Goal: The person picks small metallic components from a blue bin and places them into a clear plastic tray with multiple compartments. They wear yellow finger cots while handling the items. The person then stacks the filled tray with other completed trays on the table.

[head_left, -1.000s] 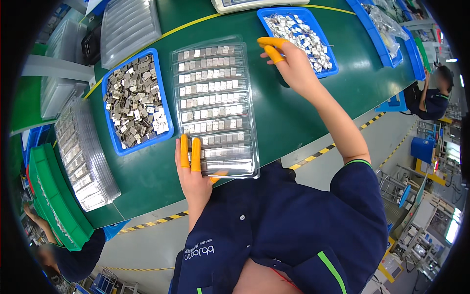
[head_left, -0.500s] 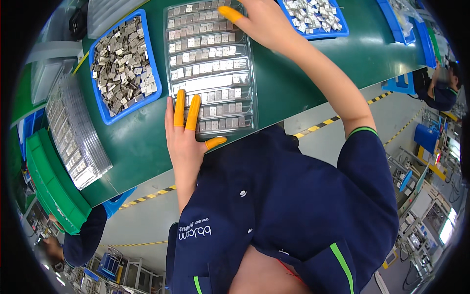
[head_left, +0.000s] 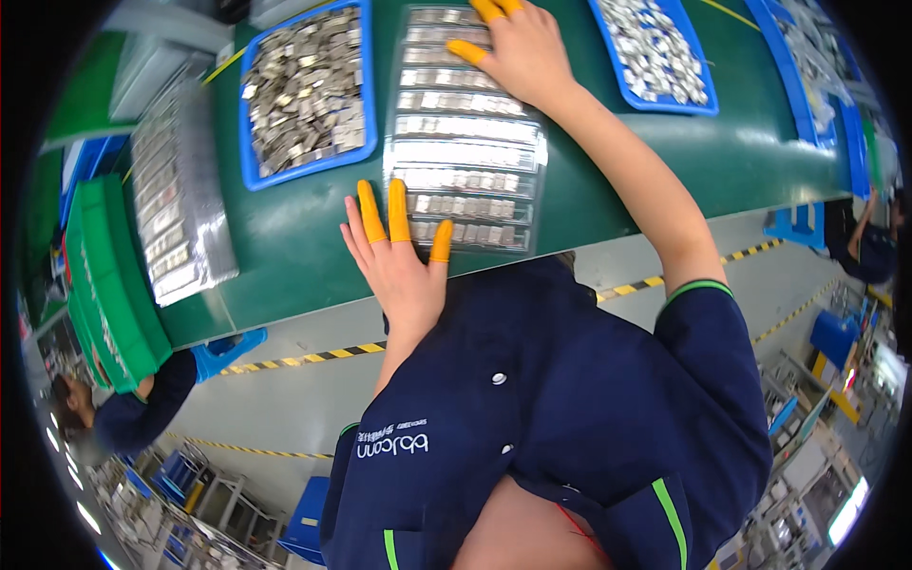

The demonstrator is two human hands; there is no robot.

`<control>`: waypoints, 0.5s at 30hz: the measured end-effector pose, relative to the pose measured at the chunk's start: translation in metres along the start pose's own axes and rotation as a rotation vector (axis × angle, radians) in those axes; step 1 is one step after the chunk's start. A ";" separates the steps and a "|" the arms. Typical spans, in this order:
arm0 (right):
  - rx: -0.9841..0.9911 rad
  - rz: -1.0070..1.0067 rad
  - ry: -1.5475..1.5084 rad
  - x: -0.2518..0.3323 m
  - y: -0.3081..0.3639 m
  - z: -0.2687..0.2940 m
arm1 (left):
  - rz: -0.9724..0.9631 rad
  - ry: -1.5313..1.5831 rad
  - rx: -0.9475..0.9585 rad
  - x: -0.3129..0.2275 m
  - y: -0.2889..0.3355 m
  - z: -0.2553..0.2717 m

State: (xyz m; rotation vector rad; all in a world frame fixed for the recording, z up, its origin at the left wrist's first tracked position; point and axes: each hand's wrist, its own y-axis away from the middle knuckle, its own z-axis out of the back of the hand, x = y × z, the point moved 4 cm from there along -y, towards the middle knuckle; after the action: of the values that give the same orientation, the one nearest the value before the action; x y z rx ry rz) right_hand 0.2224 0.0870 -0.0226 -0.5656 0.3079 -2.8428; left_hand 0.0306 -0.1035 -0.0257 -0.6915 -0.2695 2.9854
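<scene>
A clear plastic tray [head_left: 538, 180] lies on the green tabletop, its rows filled with small silvery metal pieces [head_left: 472, 206]. My left hand [head_left: 404, 271] is at the tray's near left corner. Its fingers are stretched apart, with yellow finger cots on the thumb and two fingers; one cot overlaps the tray's left edge. Over the tray's far right part is my right hand [head_left: 528, 59], its fingers spread and yellow cots on those that show most. The far fingertips reach the picture's upper edge. I see nothing held in either hand. Glare washes out the tray's middle rows.
Left of the tray stands a blue bin [head_left: 370, 104] of grey metal pieces; another blue bin [head_left: 665, 107] at far right holds shiny pieces. Stacked clear trays [head_left: 180, 199] and a green bin [head_left: 109, 285] are at left. Co-workers [head_left: 152, 408] are at both sides.
The whole view has shifted, so the table's things sit further right in the picture. My left hand has slid off the tray's rows toward its left edge. My right hand remains over the far right part.
</scene>
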 end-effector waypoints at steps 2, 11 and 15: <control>-0.270 0.134 0.257 0.001 0.011 -0.002 | 0.052 -0.036 -0.006 0.004 0.004 0.001; -0.113 -0.184 0.366 0.010 0.127 0.029 | 0.472 0.114 -0.144 0.042 0.057 0.023; -0.045 -0.300 0.273 0.009 0.167 0.052 | 0.588 0.315 -0.189 0.047 0.078 0.017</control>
State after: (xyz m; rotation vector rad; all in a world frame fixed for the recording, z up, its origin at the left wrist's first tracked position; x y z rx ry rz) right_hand 0.2648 -0.0826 -0.0135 -0.2450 0.3616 -3.2160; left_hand -0.0214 -0.1776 -0.0449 -1.4729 -0.3886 3.3273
